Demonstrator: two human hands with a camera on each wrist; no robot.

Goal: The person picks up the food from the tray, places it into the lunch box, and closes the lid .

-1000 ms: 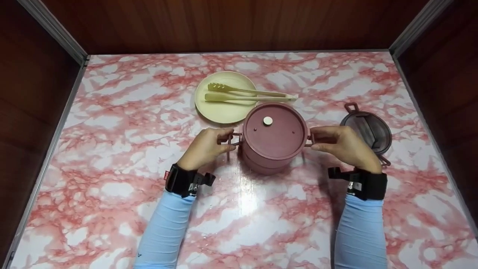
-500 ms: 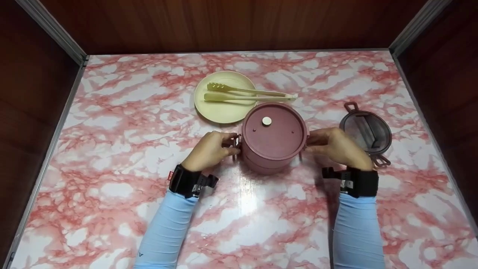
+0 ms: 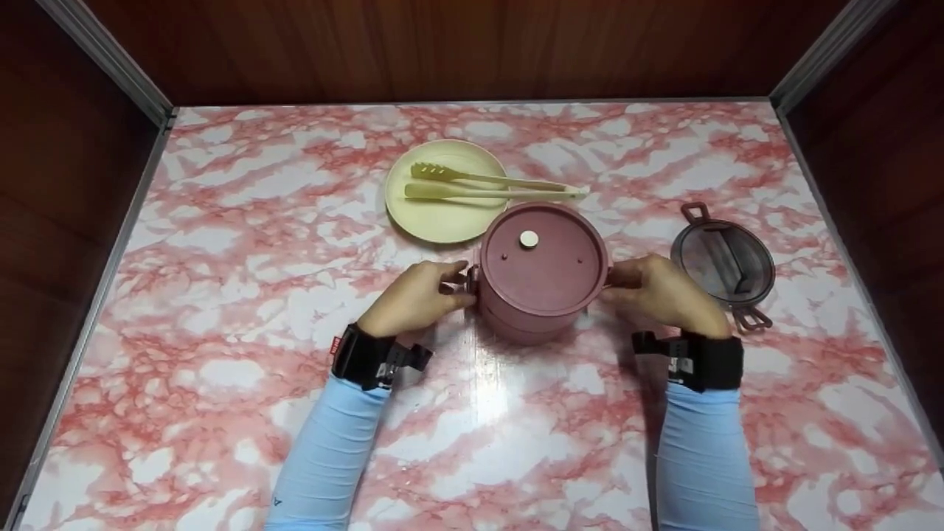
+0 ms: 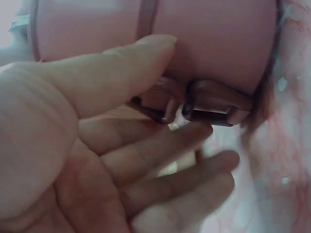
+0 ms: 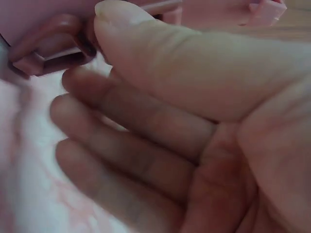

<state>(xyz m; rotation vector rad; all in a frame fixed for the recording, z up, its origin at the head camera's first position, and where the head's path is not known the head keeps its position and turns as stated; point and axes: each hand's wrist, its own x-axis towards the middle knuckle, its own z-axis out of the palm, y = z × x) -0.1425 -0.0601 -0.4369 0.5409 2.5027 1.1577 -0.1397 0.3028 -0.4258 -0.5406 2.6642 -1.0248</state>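
Observation:
A mauve lidded pot point(image 3: 546, 265) with a small cream knob stands upright before me, foldable handles on both sides. At its left side my left hand point(image 3: 414, 297) has thumb and index finger about a handle point(image 4: 163, 92); in the left wrist view the thumb lies across the pot wall and the other fingers spread loosely below. A second handle point(image 4: 218, 99) sits beside it, near the pot's base. My right hand point(image 3: 664, 293) is at the opposite side, thumb point(image 5: 126, 19) over a handle there, the index finger mostly hidden behind it. Another handle point(image 5: 53, 43) shows beyond the thumb.
Behind the pot lies a pale yellow plate point(image 3: 435, 225) with yellow-green tongs point(image 3: 487, 194) across it, their end reaching past the rim. To the right sits a round, dark see-through piece point(image 3: 708, 258) with a mauve rim, a crossbar and two loop handles. Dark panels border the table point(image 3: 243, 413).
Both hands have moved inward toward the pot. The side handles, which stuck out earlier, now lie folded in close to the pot wall. The pot stays in place.

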